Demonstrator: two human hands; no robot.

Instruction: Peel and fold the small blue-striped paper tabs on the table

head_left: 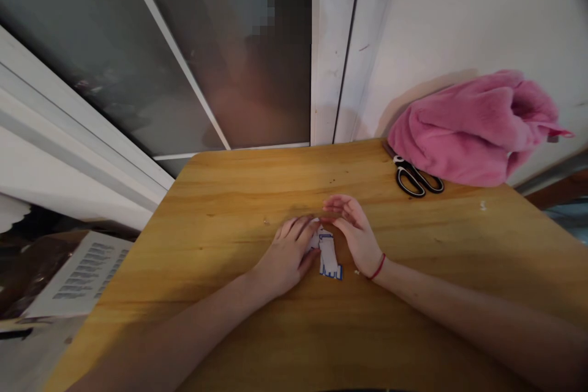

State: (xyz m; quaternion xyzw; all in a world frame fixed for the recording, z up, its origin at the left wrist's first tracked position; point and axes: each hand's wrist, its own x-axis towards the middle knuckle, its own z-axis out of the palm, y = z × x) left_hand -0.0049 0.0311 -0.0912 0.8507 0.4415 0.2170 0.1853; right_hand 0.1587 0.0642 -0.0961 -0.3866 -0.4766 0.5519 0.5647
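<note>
Several small white paper cut-outs [327, 253] with blue outlines lie together on the wooden table [257, 343]. My left hand [289, 250] rests over their left side, its thumb and fingers closed on the paper; part of it is hidden under the fingers. To the right of the paper is my right hand [357, 231], with a red string around the wrist. Its fingers are apart and slightly bent, holding nothing I can see. The right thumb reaches toward the top of the paper, close to the left fingertips; whether it touches is unclear.
Black-handled scissors [416, 180] lie at the back right, blades hidden under a pink plush cloth [478, 128]. Tiny white scraps [482, 206] dot the table. Behind stands a framed glass door [220, 73]. A cardboard box [87, 269] is lower left, beyond the table edge.
</note>
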